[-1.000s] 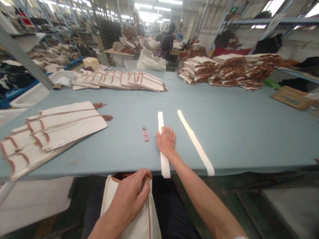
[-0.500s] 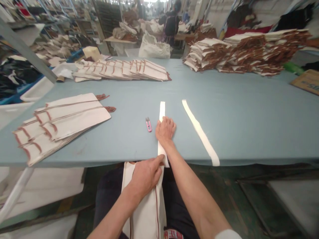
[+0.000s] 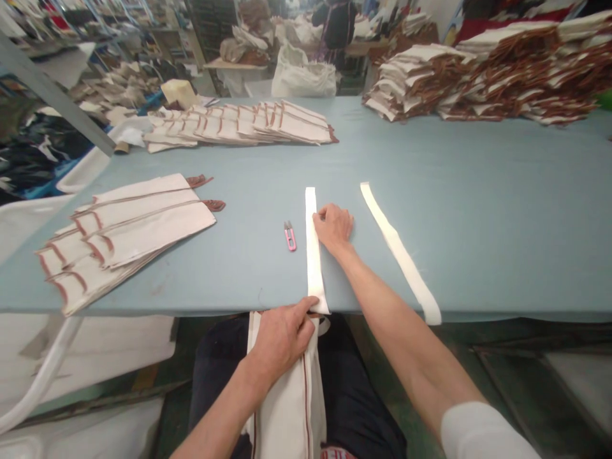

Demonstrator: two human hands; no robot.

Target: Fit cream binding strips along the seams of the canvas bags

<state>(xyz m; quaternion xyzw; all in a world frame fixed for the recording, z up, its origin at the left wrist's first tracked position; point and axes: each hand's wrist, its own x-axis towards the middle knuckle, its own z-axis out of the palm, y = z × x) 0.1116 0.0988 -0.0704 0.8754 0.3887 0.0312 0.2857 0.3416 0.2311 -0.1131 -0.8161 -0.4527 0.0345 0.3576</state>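
Note:
A narrow white fabric strip (image 3: 312, 248) lies lengthwise on the blue-grey table (image 3: 478, 191). My right hand (image 3: 335, 227) rests on its far half, fingers curled down against the cloth. At the table's front edge my left hand (image 3: 282, 338) pinches the strip's near end, and under it lies a cream bag with brown piping (image 3: 287, 408) on my lap. A small pink thread snipper (image 3: 289, 235) lies just left of the strip. A second white strip (image 3: 399, 252) lies slanted to the right.
A fanned pile of cream bags with brown trim (image 3: 124, 236) sits at the left, another row (image 3: 239, 124) at the back, and tall stacks (image 3: 482, 76) at the back right. A person stands beyond the table by a white sack (image 3: 303, 76).
My right hand slid slightly right and farther along the strip. My left hand rose from the bag on my lap to the strip's near end and pinched it.

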